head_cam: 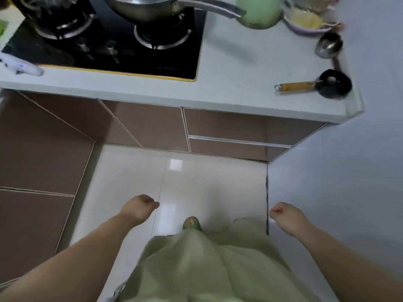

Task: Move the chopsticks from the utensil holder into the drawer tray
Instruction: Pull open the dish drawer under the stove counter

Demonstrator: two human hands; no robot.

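Neither chopsticks nor a utensil holder appear in the head view. Two brown drawer fronts (226, 124) sit closed under the white counter at the right. My left hand (137, 208) hangs low over the floor tiles, fingers loosely curled, holding nothing. My right hand (285, 215) hangs near the white wall at the right, fingers curled in, also holding nothing. Both hands are well below the counter and away from the drawers.
The white counter (229, 83) carries a black gas hob (122, 51) with a steel pan (152, 7), a green jar (259, 12), a bowl (309, 25), a ladle (328, 45) and a black brush (331, 83). Brown cabinets (39, 160) line the left; a white wall (338, 182) stands right.
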